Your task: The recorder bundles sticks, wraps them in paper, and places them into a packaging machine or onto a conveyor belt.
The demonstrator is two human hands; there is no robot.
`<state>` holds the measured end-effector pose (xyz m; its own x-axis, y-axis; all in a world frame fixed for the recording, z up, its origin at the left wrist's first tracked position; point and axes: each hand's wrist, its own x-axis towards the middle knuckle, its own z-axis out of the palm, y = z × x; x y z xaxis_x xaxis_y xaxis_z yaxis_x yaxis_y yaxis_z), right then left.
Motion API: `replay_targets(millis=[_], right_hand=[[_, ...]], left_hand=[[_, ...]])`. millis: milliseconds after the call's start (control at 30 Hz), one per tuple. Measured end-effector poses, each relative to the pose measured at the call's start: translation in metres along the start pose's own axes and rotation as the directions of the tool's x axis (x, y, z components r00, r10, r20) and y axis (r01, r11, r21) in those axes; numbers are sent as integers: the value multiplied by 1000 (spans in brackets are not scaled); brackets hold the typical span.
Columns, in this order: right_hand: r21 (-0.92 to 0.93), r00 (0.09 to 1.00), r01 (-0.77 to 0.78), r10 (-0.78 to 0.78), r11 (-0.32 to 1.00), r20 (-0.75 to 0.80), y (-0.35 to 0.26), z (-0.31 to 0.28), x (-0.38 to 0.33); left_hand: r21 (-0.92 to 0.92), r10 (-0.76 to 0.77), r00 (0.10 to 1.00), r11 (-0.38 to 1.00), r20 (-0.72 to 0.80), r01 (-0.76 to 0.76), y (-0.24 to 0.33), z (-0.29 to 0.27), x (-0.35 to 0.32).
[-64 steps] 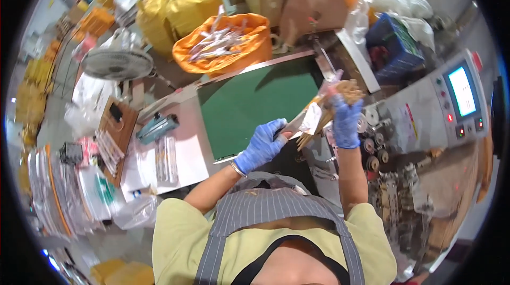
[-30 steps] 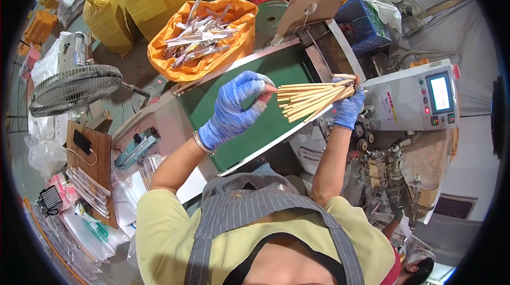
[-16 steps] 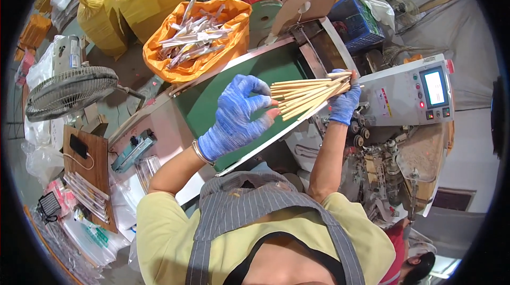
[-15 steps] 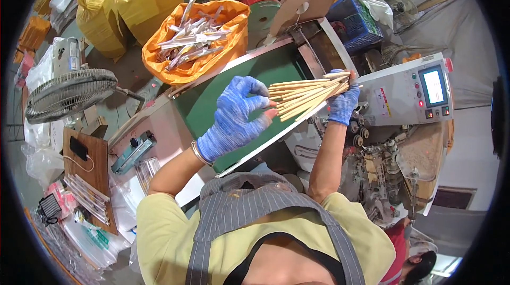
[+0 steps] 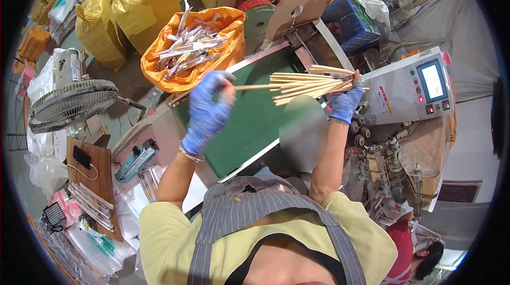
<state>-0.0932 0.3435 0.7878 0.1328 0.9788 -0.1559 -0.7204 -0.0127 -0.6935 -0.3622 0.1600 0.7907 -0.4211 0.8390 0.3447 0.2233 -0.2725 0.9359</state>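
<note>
Cluttered workshop, green belt (image 5: 247,125) at centre. Right hand (image 5: 346,103), 2 o'clock, grips a fanned bunch of sticks (image 5: 300,84) by one end. Left hand (image 5: 207,109), 10 o'clock, blurred, pinches a single stick (image 5: 252,87); can't tell if it's clear of the bunch. Looks early: one singled out, rest bundled. Farther, 11 o'clock: orange sack (image 5: 228,61).

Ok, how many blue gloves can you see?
2: one on the left hand, which pinches a single stick; one on the right hand, around the stick bundle. Others may be hidden.
</note>
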Motion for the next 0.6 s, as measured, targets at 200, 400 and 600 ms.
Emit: replay_targets(millis=[200,400,600], right_hand=[[2,1000,-13,13,1000,3,6,2,-10],[-102,1000,10,-9,995,14,14,21,-30],[-81,996,-66,70,995,50,18,26,-34]], left_hand=[[-597,-308,731,785,-608,-166,7,-36,33],[-322,-88,964,947,-249,3,18,-2,19],[-200,-96,994,976,-51,84,30,42,2]])
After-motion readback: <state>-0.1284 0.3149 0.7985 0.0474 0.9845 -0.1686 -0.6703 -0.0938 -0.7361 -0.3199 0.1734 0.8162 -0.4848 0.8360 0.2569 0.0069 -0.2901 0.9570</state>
